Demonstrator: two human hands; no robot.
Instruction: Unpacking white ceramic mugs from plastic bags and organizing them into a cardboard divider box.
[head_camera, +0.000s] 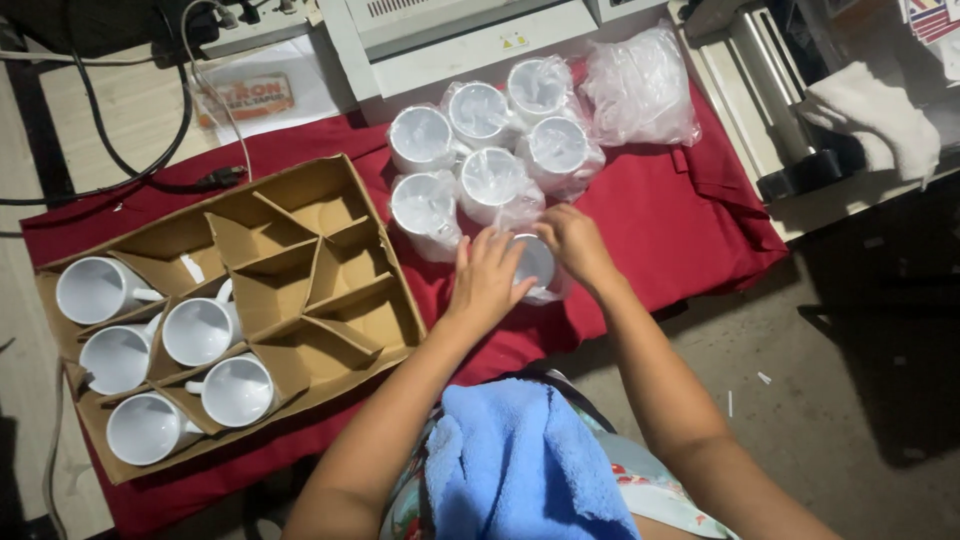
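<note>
- Head view: white mug (534, 262) in clear plastic wrap, upright, mouth facing up, on red cloth (690, 220) near its front edge.
- Left hand (487, 280) and right hand (574, 243) cupped around mug, both touching it.
- Six wrapped mugs (490, 140) clustered just behind (all upright).
- Cardboard divider tray (300, 270) at left holding five bare mugs (200, 330).
- Blue towel (520, 465) on lap; concrete floor (850, 400).

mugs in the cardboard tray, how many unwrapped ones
5, all at the left end of the cardboard tray: top left, middle, left, lower right, bottom. The remaining compartments look empty.
</note>
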